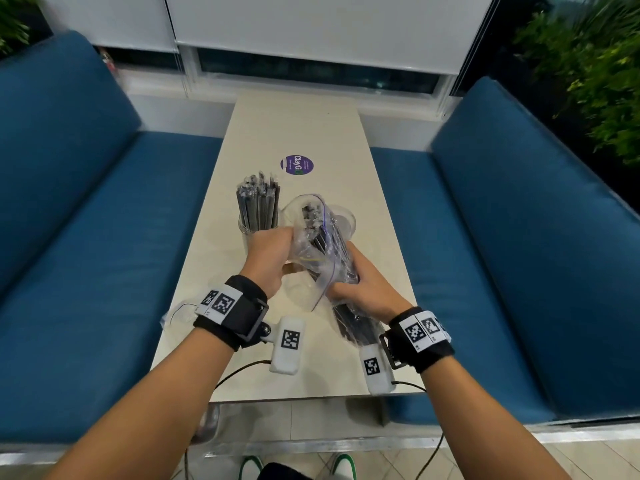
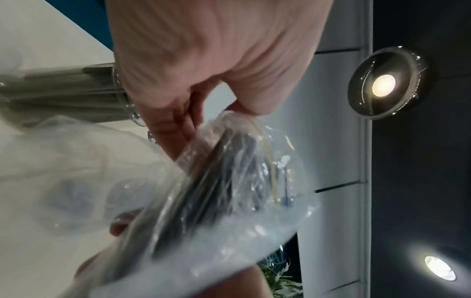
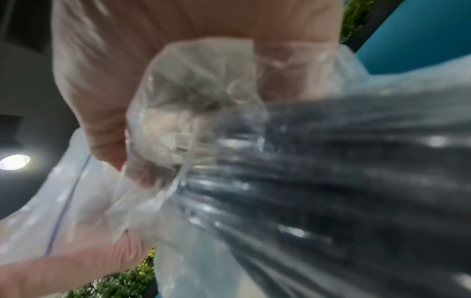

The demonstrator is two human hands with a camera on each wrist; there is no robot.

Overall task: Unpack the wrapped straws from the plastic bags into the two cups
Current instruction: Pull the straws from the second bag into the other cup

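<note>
Gripping straw bag, both hands

Dark grey straws, blue benches

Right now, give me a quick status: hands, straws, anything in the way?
Left hand and right hand both grip the bag of straws. Left cup already full. Right cup behind the bag, contents unclear. Nothing blocking.

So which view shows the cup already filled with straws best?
The head view: the filled cup stands upright and sharp on the table, beside the left hand. The left wrist view catches it blurred, lying sideways in the picture. The right wrist view does not show it.
</note>
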